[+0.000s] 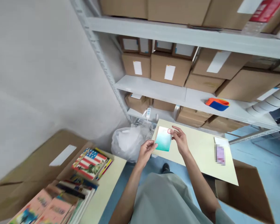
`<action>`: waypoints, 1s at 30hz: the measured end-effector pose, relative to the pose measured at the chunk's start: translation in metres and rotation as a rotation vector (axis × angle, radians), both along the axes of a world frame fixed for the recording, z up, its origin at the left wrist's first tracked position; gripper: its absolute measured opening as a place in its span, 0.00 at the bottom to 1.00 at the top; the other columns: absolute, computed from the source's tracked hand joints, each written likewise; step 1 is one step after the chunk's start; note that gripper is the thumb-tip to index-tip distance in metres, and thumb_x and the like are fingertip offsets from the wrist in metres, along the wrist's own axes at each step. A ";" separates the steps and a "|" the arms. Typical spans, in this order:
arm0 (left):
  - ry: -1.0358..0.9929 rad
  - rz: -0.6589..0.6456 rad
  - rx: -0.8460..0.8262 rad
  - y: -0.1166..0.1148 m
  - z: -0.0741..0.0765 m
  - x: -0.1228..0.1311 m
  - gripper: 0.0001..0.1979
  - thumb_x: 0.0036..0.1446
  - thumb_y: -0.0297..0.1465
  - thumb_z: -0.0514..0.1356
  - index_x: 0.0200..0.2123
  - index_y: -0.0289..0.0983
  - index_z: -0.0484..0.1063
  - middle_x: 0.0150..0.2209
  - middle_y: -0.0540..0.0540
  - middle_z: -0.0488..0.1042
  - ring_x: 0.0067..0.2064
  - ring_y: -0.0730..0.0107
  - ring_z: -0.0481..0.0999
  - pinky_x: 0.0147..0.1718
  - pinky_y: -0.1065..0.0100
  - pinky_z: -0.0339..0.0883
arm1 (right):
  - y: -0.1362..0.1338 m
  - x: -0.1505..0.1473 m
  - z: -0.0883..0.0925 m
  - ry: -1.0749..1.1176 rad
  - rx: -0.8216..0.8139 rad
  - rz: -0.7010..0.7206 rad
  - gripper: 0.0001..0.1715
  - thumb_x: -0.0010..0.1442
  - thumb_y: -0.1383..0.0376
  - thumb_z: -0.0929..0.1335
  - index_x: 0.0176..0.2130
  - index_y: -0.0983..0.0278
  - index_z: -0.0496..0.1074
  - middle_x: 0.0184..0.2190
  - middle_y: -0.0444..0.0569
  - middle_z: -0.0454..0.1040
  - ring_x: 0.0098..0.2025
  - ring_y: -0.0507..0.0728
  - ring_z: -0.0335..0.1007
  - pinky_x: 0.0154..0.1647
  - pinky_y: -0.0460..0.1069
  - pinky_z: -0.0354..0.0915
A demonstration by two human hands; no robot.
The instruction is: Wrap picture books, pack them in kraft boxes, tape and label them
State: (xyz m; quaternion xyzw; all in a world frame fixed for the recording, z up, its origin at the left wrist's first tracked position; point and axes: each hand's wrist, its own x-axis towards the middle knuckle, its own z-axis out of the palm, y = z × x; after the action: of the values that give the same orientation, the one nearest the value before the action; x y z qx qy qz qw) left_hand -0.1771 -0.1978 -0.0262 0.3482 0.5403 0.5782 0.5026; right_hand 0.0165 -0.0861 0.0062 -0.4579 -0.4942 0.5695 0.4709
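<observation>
A thin booklet or card (163, 140), white at the top and fading to teal at the bottom, is held up above the pale yellow table (196, 146). My left hand (146, 150) pinches its lower left corner, thumb on the front. At the upper right corner, my right hand (179, 139) has its thumb and fingers closed on the edge. A small red-outlined label (170, 131) shows beside the right thumb; whether it is stuck flat cannot be made out. Fingers behind the booklet are hidden.
Left, a second table edge (118, 166) carries stacked books (92, 163) by an open carton flap (60, 149). Shelves with cardboard boxes (170, 68) rise ahead. A plastic bag (126, 141) stands between. Right are a blurred purple item (220, 154) and an open cardboard box (247, 189).
</observation>
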 end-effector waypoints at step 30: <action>0.350 -0.042 0.012 0.154 0.030 0.133 0.27 0.63 0.48 0.70 0.59 0.41 0.78 0.61 0.36 0.81 0.61 0.49 0.82 0.58 0.51 0.78 | 0.076 0.141 -0.014 0.243 -0.204 -0.021 0.28 0.58 0.44 0.76 0.45 0.63 0.86 0.34 0.50 0.86 0.34 0.61 0.82 0.37 0.55 0.80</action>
State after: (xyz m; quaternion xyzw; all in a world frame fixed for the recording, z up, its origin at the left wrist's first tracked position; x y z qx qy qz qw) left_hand -0.0441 -0.0439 0.0040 0.4577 0.6088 0.5013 0.4106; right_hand 0.1575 -0.0103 -0.0081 -0.4362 -0.3683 0.6631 0.4842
